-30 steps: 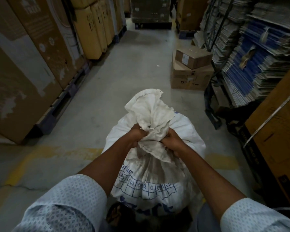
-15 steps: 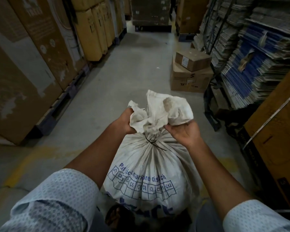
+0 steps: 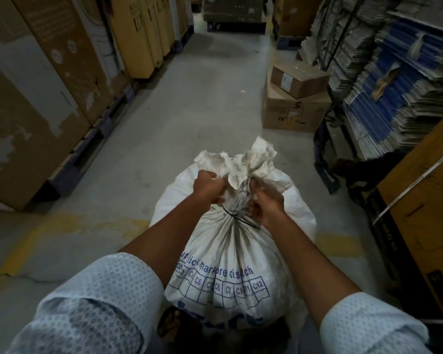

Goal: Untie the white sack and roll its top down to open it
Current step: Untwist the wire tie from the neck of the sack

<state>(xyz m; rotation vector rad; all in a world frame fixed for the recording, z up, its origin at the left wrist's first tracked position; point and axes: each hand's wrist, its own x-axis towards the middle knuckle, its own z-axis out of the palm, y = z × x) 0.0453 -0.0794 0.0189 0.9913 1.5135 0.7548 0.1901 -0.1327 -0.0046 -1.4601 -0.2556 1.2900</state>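
White sack (image 3: 230, 251) stands on the floor; left hand (image 3: 207, 186) and right hand (image 3: 265, 204) clench its bunched neck, steadying the black tie (image 3: 237, 217) for loosening.

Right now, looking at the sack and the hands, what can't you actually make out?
- Knot of the black tie: head view, too small and thin to read.
- What the white sack holds: closed cloth hides it.
- Left hand and right hand grip: fingers buried in the bunched top.
- Blue print on the sack: folds and the left arm cut it off.
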